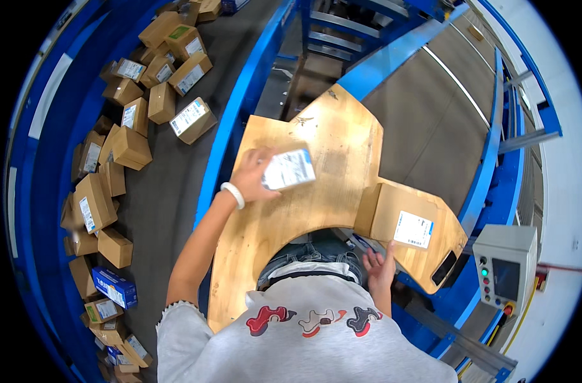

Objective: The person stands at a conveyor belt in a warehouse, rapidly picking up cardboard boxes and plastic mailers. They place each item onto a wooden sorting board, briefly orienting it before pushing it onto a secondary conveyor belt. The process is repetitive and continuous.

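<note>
On the left part of the curved wooden table (335, 143), my left hand (256, 175) grips a small cardboard box (291, 168) by its left side. A white shipping label covers much of the box's top, slightly blurred. A white band circles my left wrist. My right hand (380, 268) is below the near edge of a larger cardboard box (402, 210) on the table's right side. Its fingers are apart and hold nothing; the thumb tip reaches up to the box's edge, and I cannot tell if it touches. That box has a white label facing up.
Left of the table, a dark conveyor belt (170, 185) carries many cardboard boxes (131, 148) and a blue box (114, 287) behind a blue rail (240, 96). Another belt (425, 108) runs at right. A phone (444, 267) lies by a control panel (505, 271).
</note>
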A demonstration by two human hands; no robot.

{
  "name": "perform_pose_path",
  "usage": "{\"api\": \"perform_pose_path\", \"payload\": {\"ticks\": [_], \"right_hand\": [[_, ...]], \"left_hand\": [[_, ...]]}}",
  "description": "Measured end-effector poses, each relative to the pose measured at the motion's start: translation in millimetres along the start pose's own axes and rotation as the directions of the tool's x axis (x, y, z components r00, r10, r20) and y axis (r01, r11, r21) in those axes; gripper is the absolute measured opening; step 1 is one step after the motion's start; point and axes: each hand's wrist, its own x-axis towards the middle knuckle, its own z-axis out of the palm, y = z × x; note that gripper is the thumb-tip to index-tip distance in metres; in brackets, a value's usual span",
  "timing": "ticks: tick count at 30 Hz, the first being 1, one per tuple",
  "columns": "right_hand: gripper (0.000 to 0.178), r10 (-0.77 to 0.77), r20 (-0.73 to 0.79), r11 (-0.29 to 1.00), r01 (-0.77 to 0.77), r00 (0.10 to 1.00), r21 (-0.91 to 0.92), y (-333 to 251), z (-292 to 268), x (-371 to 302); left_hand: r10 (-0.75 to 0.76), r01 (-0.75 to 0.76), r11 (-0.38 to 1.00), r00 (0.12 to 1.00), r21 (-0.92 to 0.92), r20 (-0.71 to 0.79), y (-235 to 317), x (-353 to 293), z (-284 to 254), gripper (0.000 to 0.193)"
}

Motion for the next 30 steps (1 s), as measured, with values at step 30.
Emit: {"api": "perform_pose_path", "payload": {"ticks": [30], "right_hand": [[0.105,-0.310,0.843,-0.311,0.791,0.439,-0.526,-102.3,191.1,177.3]], "left_hand": [[-0.455,0.571,0.787,0.793,0.233,-0.404,-272.7,70.6,-87.7,0.109]]}}
